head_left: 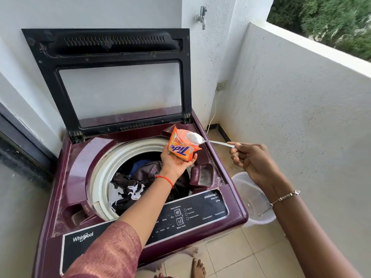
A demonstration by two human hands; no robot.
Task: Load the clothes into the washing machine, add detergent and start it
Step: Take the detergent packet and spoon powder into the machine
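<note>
Scooping detergent powder beside the loaded washing machine (80, 157)
Left hand (177, 160) is cupping the packet (180, 149); right hand (249, 157) is pinching the heaped spoon (214, 141), lying 9-to-3 o'clock. The detergent tray (204, 175) is waiting at 6 o'clock, nearer the right hand.

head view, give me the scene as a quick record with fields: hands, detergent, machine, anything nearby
left hand: holds the orange detergent packet above the drum
right hand: pinches the spoon by its handle
spoon load: heaped white powder, bowl at the packet's open mouth
washing machine: lid raised
clothes: in the drum
detergent tray: right of the drum
bucket: clear plastic, on the floor right of the machine
</note>
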